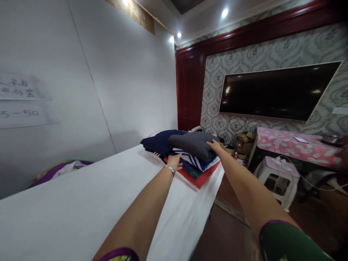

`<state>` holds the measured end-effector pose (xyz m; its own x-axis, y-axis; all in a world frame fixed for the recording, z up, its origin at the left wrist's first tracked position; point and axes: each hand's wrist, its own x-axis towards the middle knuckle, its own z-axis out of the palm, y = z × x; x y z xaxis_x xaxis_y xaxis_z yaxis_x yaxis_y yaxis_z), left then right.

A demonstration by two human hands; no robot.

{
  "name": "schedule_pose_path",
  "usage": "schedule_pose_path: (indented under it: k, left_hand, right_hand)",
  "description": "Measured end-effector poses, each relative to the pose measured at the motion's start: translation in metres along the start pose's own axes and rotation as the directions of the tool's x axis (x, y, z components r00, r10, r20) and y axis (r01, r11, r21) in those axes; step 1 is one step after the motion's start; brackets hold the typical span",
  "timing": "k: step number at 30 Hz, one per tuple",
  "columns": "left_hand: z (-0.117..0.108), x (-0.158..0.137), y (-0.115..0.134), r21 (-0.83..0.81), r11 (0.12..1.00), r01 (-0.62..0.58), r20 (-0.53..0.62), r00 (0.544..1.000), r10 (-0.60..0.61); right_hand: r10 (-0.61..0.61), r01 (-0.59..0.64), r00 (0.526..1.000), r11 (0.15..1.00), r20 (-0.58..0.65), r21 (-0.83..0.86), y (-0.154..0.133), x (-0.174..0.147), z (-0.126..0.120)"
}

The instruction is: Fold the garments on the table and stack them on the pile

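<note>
A pile of folded clothes lies at the far end of a white table (130,203). On its top right rests a dark grey folded garment (193,143), beside a navy garment (160,141). Lower layers show a white garment with blue stripes (190,159) and a red one (202,179) at the bottom. My right hand (214,145) lies on the right end of the grey garment with its fingers stretched out. With fingers apart, my left hand (174,161) is at the front left side of the pile, by the striped layer; it wears a bracelet.
A pale partition wall (130,72) runs along the table's left side. To the right are a white stool (280,170) with a power strip and cable, a pink-covered table (290,145), and cardboard boxes (244,143). A purple-rimmed container (62,170) stands behind the table's left edge.
</note>
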<state>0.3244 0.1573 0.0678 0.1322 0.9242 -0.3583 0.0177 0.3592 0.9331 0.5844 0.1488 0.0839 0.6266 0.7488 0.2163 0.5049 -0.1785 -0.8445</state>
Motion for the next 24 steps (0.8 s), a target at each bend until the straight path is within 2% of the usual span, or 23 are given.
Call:
schedule_pose_path:
  k: [2,4,6,7,8,9,10,11,12,13,14,15,17,18,20,24]
  left_hand:
    - [-0.002,0.006,-0.005,0.039,0.998,-0.056,-0.068,0.996,0.058]
    - [-0.005,0.009,-0.003,0.085,0.983,-0.163,-0.142,0.975,0.174]
    - [-0.009,0.008,0.003,0.134,0.946,-0.295,-0.196,0.928,0.318]
    - [-0.010,0.006,0.007,0.171,0.911,-0.375,-0.203,0.892,0.405]
    - [-0.010,0.004,0.012,0.236,0.850,-0.471,-0.186,0.837,0.515]
    - [-0.010,0.001,0.016,0.330,0.752,-0.570,-0.140,0.759,0.636]
    - [-0.009,-0.001,0.020,0.443,0.613,-0.654,-0.059,0.661,0.748]
    - [-0.007,-0.002,0.024,0.553,0.443,-0.706,0.052,0.560,0.827]
    - [-0.006,-0.003,0.026,0.641,0.269,-0.719,0.181,0.482,0.858]
    - [-0.006,-0.001,0.026,0.699,0.134,-0.702,0.296,0.455,0.840]
    - [-0.006,0.001,0.026,0.735,0.070,-0.674,0.377,0.493,0.784]
    - [-0.006,0.005,0.024,0.764,0.056,-0.643,0.423,0.565,0.708]
    - [-0.010,0.014,0.016,0.812,0.106,-0.574,0.433,0.715,0.550]
    - [-0.013,0.019,0.012,0.830,0.142,-0.539,0.414,0.766,0.492]
    - [-0.018,0.026,0.005,0.846,0.184,-0.501,0.382,0.809,0.446]
    - [-0.022,0.027,0.001,0.847,0.202,-0.493,0.370,0.817,0.443]
  right_hand:
    - [0.018,-0.015,0.999,0.995,0.026,-0.099,0.007,0.000,0.004]
    - [0.017,-0.010,0.999,0.987,0.042,-0.162,0.008,0.000,0.004]
    - [-0.009,0.019,0.999,0.978,0.050,-0.210,0.002,-0.002,0.003]
    - [-0.046,0.060,0.997,0.969,0.063,-0.239,-0.003,-0.005,0.003]
    - [-0.100,0.122,0.991,0.955,0.093,-0.270,-0.010,-0.008,0.005]
    - [-0.165,0.199,0.977,0.934,0.136,-0.298,-0.017,-0.011,0.007]
    - [-0.232,0.283,0.954,0.905,0.191,-0.318,-0.026,-0.015,0.009]
    - [-0.288,0.361,0.924,0.872,0.250,-0.331,-0.034,-0.018,0.013]
    - [-0.318,0.417,0.896,0.843,0.310,-0.339,-0.041,-0.022,0.018]
    - [-0.319,0.447,0.874,0.826,0.367,-0.345,-0.047,-0.025,0.024]
    - [-0.299,0.459,0.857,0.813,0.420,-0.357,-0.051,-0.029,0.030]
    - [-0.268,0.463,0.843,0.803,0.467,-0.375,-0.053,-0.034,0.037]
    - [-0.220,0.469,0.825,0.782,0.521,-0.411,-0.053,-0.044,0.050]
    - [-0.217,0.476,0.821,0.771,0.528,-0.423,-0.051,-0.049,0.055]
    - [-0.230,0.488,0.822,0.757,0.521,-0.435,-0.048,-0.056,0.062]
    - [-0.230,0.504,0.806,0.749,0.545,-0.430,-0.051,-0.053,0.056]
